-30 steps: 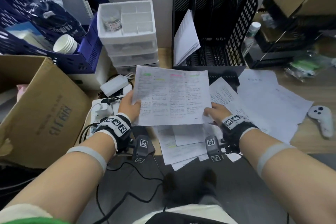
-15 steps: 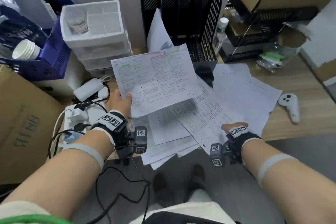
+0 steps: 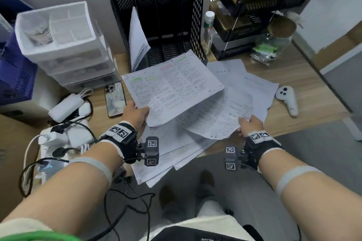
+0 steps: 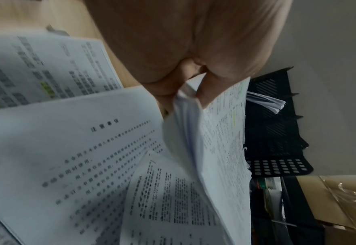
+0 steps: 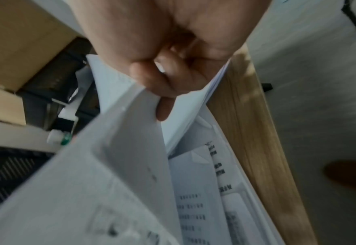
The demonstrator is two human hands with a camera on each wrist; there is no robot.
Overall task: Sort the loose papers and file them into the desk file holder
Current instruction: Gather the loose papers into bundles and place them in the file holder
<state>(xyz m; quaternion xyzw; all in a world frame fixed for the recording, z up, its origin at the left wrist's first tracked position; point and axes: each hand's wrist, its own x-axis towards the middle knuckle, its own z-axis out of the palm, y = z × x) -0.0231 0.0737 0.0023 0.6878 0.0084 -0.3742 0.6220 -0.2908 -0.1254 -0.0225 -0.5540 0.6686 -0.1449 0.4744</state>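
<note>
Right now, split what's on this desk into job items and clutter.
Job items:
black mesh file holder
highlighted printed sheets in left hand
printed sheet in right hand
loose white papers

Clutter:
white game controller
smartphone
white plastic drawer unit

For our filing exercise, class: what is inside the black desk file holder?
One bundle of white papers leans in the leftmost slot of the file holder. The other slots look empty, though the held-up highlighted sheet covers their front floor.
</note>
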